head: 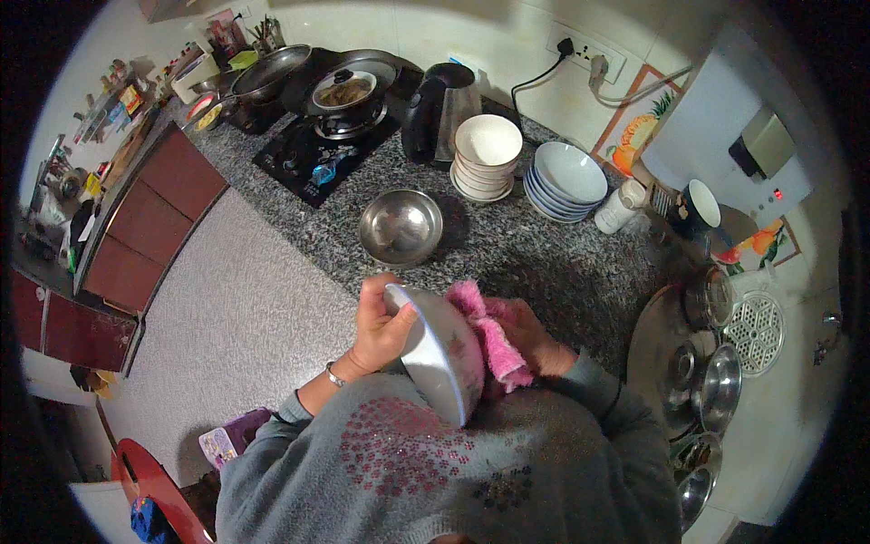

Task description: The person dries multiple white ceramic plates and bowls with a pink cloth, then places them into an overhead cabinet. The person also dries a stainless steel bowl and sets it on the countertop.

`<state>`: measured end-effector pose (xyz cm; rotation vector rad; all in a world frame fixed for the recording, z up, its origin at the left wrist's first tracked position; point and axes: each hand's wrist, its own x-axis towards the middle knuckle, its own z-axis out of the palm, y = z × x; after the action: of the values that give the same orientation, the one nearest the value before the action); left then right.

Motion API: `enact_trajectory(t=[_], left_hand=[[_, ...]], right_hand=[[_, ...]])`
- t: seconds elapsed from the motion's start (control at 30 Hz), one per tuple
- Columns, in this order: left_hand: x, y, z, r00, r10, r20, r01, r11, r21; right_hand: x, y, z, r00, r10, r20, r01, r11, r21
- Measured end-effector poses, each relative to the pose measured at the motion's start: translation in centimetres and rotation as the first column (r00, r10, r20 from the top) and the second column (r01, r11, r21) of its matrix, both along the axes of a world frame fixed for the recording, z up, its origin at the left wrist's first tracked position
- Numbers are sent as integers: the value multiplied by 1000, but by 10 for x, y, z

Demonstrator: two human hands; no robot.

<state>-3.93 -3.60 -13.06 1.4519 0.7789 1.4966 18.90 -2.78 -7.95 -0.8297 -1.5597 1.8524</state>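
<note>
My left hand (382, 330) grips the rim of a large white bowl (445, 350), thumb on the inside. The bowl has a blue rim and a faint floral pattern outside; it is tipped on its side close to my body. Bunched in my right hand (537, 340) is a pink fluffy cloth (496, 340), pressed against the bowl's outer wall. Some right fingers are hidden behind the cloth. Just beyond, a stainless steel bowl (401, 228) sits on the granite countertop (319, 231).
Behind stand a stack of white bowls (488, 146), a stack of blue-rimmed bowls (567, 177), a white bottle (620, 207) and an electric kettle (442, 112). A lidded pot (345, 92) rests on the black cooktop (299, 160). Metal basins (720, 381) line the right side.
</note>
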Motion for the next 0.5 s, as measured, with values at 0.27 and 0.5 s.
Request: enact_trajectory(t=[0.27,0.5], left_hand=[[-47,22,-5,795,596,113,-498,748,-438],[-66,11,-15,762,631,142,-469,690,-551]], right_hand=[[-12,72,-115,942,-232,-243,86,866,-493],[-73,128,-127,949,-228,-217,22,735,-677]])
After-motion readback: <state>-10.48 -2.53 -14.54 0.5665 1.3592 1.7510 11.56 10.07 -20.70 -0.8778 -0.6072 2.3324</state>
